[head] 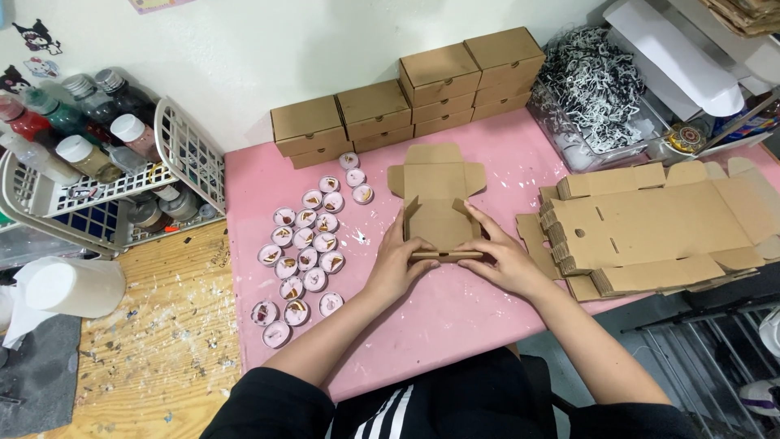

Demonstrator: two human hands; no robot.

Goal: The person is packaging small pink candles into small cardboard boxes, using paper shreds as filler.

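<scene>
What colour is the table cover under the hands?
Pink table cover, spotted with white; head view.

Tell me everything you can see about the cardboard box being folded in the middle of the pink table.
The half-folded box is plain brown corrugated cardboard, cut from one flat piece. Its far lid panel with side tabs lies flat on the pink table; two side flaps stand up at a slant. The left hand and right hand press the near wall, which looks rolled over. It sits apart from the small round pink pieces to its left.
</scene>
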